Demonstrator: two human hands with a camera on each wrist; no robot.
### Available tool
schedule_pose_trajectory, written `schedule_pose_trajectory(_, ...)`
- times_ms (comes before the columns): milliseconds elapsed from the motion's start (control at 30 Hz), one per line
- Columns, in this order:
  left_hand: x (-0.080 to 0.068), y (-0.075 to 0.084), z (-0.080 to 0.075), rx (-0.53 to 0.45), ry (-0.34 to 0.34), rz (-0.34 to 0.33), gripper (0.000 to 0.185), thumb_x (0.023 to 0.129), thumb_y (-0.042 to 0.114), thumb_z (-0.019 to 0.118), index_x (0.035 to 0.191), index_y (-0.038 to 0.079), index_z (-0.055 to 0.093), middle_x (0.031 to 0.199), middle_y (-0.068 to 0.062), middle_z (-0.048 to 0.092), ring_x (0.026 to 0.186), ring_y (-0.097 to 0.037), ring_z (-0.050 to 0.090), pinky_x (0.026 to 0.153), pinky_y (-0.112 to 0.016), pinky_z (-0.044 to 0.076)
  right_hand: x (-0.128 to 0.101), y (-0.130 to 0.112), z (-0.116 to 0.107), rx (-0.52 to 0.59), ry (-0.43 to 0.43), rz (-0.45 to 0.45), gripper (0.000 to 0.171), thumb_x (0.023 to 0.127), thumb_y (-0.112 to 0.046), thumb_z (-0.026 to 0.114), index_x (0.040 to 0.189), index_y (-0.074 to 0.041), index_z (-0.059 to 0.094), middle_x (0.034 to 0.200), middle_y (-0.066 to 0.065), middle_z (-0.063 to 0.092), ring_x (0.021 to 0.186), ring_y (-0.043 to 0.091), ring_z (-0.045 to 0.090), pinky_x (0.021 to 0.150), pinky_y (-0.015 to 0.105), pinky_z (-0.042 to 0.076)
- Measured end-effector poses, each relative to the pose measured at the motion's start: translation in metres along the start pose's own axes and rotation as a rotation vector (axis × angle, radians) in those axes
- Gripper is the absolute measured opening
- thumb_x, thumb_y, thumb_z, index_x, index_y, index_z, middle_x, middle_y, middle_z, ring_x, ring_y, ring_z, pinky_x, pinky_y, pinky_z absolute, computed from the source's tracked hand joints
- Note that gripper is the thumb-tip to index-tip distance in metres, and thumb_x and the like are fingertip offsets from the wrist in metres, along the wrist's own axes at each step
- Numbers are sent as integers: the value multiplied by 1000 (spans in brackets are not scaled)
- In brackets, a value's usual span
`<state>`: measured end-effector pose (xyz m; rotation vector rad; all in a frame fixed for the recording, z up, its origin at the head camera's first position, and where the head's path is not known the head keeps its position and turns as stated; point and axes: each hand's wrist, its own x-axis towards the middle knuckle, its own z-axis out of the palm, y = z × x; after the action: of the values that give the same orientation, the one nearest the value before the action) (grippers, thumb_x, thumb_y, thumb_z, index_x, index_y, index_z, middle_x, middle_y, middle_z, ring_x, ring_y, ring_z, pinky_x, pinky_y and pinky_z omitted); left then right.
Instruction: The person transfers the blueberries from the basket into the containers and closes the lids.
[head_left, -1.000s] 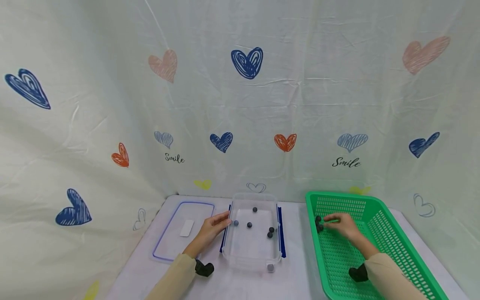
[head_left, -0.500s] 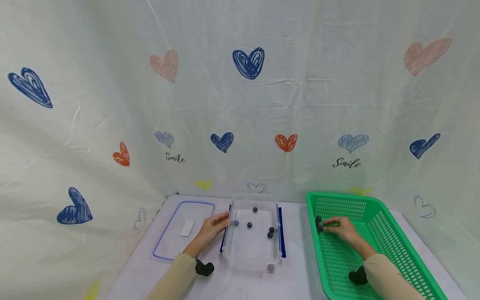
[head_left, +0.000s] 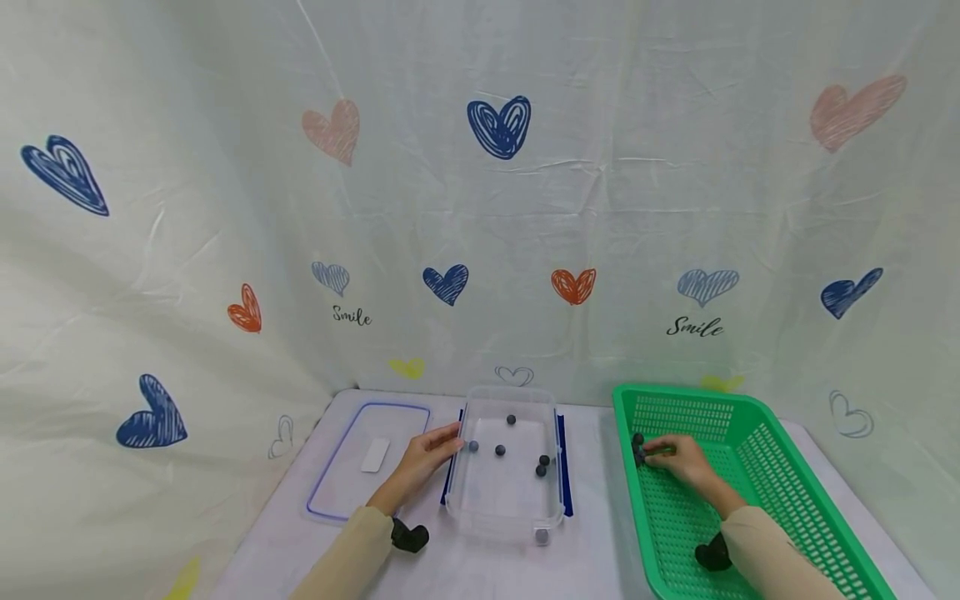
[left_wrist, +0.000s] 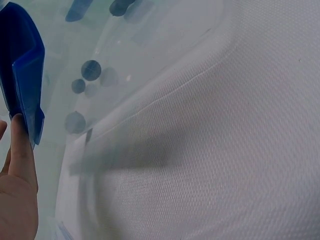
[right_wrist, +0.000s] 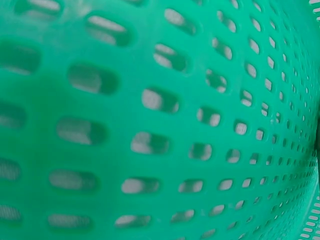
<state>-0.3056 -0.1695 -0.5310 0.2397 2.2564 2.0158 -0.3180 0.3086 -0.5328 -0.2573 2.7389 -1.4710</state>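
Head view, near to far. Both sleeves enter from 6 o'clock, each with a dark wrist unit. The left hand (head_left: 426, 461) lies with its fingers extended and relaxed against the left wall of the clear plastic box (head_left: 504, 522), beside the blue side clip (head_left: 447, 479); the left wrist view confirms a fingertip touching that clip (left_wrist: 27, 82). It holds nothing.

The right hand (head_left: 681, 461) is inside the green basket (head_left: 780, 475), low over the mesh floor, forearm running from 5 o'clock toward 11 o'clock. Its fingers converge on a small cluster of dark balls (head_left: 638, 448) against the basket's left wall. The balls lie at 9 o'clock from the fingertips, touching or just beside them. Whether a ball is actually pinched cannot be told: the balls are small, and the right wrist view shows only green mesh (right_wrist: 150, 120).

The box stands at 9 o'clock from the basket, well apart from the right hand, nearer the left. Five dark balls (head_left: 499, 450) lie loose on its floor.

Further left, the box's blue-rimmed lid (head_left: 330, 500) lies flat on the white bench (head_left: 592, 533). A heart-printed curtain (head_left: 480, 208) closes the scene at 12 o'clock.
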Motion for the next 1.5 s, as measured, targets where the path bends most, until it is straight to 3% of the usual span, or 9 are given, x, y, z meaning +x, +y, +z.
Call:
schedule_pose_trajectory(433,0,0,1,-8,-3,2,57,97,27,68,143,-3,51,144,-24,49,132,-32,50,105,-33,46,-1,-1,0,10,16,-11,21,90,1,71,107,14,67,103,24,68,91,33,67,74,42,60)
schedule_pose_trajectory(733,-1,0,1,-4,-10,-2,58,97,26,68,143,-3,50,144,-25,49,132,-32,49,106,-35,46,-1,-3,-7,-35,51,29,23,91,-6,72,108,9,70,105,21,69,107,44,59,82,50,56)
schedule_pose_trajectory(1067,-1,0,1,-8,-7,2,58,97,28,68,143,-2,50,145,-25,49,132,-32,49,108,-37,44,-2,-15,-17,-13,46,17,26,93,-10,71,111,9,69,115,25,65,111,45,57,86,53,55)
schedule_pose_trajectory(1500,-1,-1,0,-21,-11,6,57,97,26,68,144,-2,50,145,-25,48,133,-32,48,109,-37,43,-5,-39,-31,41,54,25,34,93,-20,72,116,5,68,118,20,65,113,40,57,95,60,48)
